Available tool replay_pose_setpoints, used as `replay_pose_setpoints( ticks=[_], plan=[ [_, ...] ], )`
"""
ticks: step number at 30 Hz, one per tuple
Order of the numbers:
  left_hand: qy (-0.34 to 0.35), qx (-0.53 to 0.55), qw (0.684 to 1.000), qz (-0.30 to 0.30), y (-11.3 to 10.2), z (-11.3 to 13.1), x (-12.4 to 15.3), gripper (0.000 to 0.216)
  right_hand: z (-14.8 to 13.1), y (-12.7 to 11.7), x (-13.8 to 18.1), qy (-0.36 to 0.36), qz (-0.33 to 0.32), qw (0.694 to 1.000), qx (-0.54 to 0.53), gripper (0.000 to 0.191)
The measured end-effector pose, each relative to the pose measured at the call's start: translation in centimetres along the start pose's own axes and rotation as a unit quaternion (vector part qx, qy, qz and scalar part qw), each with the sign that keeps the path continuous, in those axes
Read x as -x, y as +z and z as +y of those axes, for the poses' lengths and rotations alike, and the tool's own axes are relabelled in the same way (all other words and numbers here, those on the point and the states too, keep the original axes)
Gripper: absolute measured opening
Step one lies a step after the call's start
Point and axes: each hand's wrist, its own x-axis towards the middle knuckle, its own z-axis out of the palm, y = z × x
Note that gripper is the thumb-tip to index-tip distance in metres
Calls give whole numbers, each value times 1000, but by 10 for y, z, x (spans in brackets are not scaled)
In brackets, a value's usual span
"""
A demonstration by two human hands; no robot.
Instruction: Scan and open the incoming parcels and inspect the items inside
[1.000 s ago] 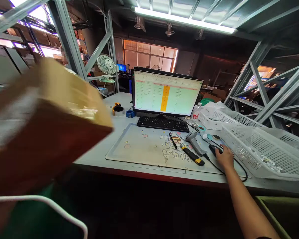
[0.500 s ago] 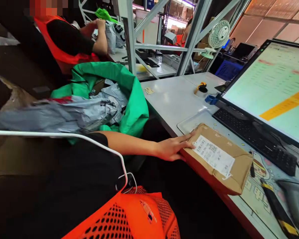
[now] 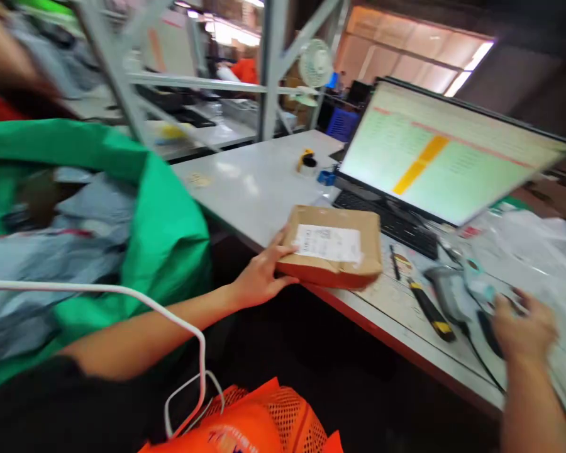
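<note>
A flat brown cardboard parcel [image 3: 332, 246] with a white label lies at the front edge of the desk [image 3: 259, 182]. My left hand [image 3: 259, 277] holds its near left corner, thumb on top and fingers under the side. My right hand [image 3: 523, 327] is blurred at the right. It hovers by the black mouse [image 3: 488, 324] and the grey barcode scanner [image 3: 446, 286], fingers curled. I cannot make out whether it grips anything.
A monitor [image 3: 446, 157] and black keyboard [image 3: 391, 220] stand behind the parcel. A yellow-black utility knife [image 3: 429, 311] and a pen lie on the desk mat. A green sack [image 3: 160, 214] of grey mailers sits at my left. Steel rack posts [image 3: 271, 63] rise behind.
The view has swung right. My left hand went from resting flat against the parcel's side to gripping its corner, and the parcel has turned. My right hand has come into view near the mouse.
</note>
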Motion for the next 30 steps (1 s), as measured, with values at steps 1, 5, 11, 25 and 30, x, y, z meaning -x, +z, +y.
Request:
replay_pose_setpoints(
  ticks=[1,5,11,25,30],
  plan=[
    [-10,-7,1000,21,4,-3,-5,57,-4,-9,0,6,10,1000,2,58],
    [-19,-30,998,51,31,-21,-34,61,-36,19,-25,35,-37,998,-45,55],
    [19,-76,997,-5,61,-44,-58,62,-77,106,-69,23,-233,971,39,47],
    [-1,-84,996,36,77,-70,-50,91,-100,199,-51,77,-272,952,116,61],
    [-27,-85,996,31,77,-67,-48,91,-98,201,-52,77,-277,950,120,62]
  ],
)
